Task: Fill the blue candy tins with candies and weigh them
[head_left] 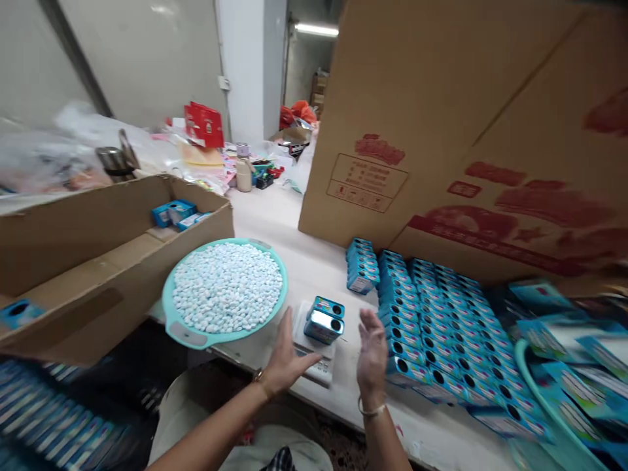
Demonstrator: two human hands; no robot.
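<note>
On a small white scale (320, 371) stand two small blue boxes, the rear blue box (328, 306) and the front blue box (321, 327), whose side shines white in the light. To their left, my left hand (284, 363) is open, thumb and fingers spread beside the scale and holding nothing. My right hand (373, 356) is on the other side, slightly blurred, its fingers stretched upward with nothing in them. It is close to the rows of blue boxes (436, 327). Left of the scale sits a turquoise basin (169, 304) full of small white and pale blue pellets.
An open cardboard box (112, 288) at left holds a few blue boxes. A large printed carton (441, 150) stands behind the rows. At right, a turquoise tub (532, 379) holds flat blue packaging. A bottle (244, 169) and plastic bags are at the back.
</note>
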